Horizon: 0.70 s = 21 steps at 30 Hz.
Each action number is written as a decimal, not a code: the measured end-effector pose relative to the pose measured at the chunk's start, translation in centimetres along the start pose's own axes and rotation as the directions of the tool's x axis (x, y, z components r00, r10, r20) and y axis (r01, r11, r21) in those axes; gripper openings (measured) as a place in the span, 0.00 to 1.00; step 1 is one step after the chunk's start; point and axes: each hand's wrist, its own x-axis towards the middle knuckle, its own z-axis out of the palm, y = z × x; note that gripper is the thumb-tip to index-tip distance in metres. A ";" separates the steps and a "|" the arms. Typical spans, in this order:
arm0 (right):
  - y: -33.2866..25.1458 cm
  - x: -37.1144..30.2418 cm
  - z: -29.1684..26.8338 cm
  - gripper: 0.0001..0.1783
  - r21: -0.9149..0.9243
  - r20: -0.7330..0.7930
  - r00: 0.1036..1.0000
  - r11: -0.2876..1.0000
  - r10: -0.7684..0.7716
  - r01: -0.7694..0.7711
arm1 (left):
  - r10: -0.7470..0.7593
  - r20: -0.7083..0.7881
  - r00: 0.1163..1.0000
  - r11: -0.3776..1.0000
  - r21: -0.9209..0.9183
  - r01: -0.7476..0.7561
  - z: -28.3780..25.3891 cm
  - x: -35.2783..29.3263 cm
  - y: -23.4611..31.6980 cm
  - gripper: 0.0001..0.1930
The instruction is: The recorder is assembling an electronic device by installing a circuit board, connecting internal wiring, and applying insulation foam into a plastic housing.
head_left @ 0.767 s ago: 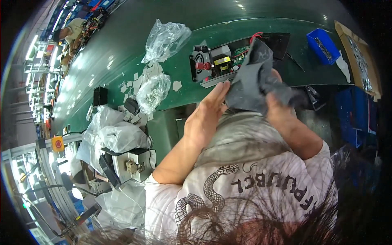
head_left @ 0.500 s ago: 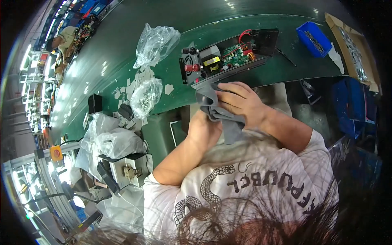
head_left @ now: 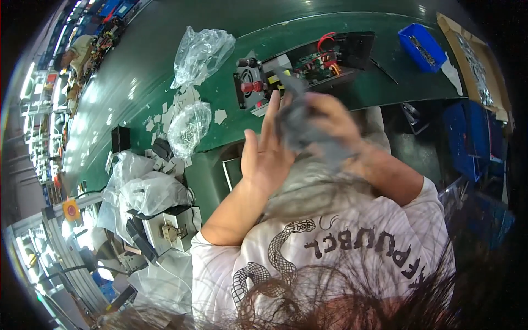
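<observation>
Since half a second ago you are opening your left hand (head_left: pixel 268 155) away from the grey cloth-like piece (head_left: pixel 300 127): the palm that was folded against it is now flat and turned up, fingers spread wide and pointing toward twelve o'clock, touching the piece only along its left edge. Your right hand (head_left: pixel 336 127) is gripping that grey piece, fingers curled over its top; the motion blur is hiding how tightly, and I cannot tell exactly what the piece is.

You are holding it in the air just in front of your chest, at the near edge of the green belt (head_left: pixel 137 88). It is lying at about two o'clock from your left palm and directly under your right fingers, so your right hand is the nearer one and is carrying it. Its long axis is running roughly from eleven o'clock down to five o'clock.

Just beyond it, at twelve o'clock, the open black electronics unit (head_left: pixel 308 66) is sitting on the belt with its fan and red knob at the left end. Clear plastic bags (head_left: pixel 201 52) are lying at ten o'clock, and a blue tray (head_left: pixel 422 48) at one o'clock.
</observation>
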 end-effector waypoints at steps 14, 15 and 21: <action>-1.2 -0.5 1.8 0.24 -0.171 0.214 0.882 0.872 -0.421 0.458 | -0.078 -0.065 0.995 0.996 0.041 0.081 -2.4 0.4 -2.6 0.34; -1.8 -0.8 3.6 0.25 -0.194 0.216 0.879 0.864 -0.425 0.465 | -0.186 0.127 0.974 0.983 0.024 0.184 -2.8 0.8 -2.9 0.35; 1.5 -2.7 1.9 0.08 -0.450 0.312 0.824 0.691 -0.473 0.567 | -0.158 -0.199 0.967 0.987 -0.052 0.151 -3.4 -1.6 -3.7 0.22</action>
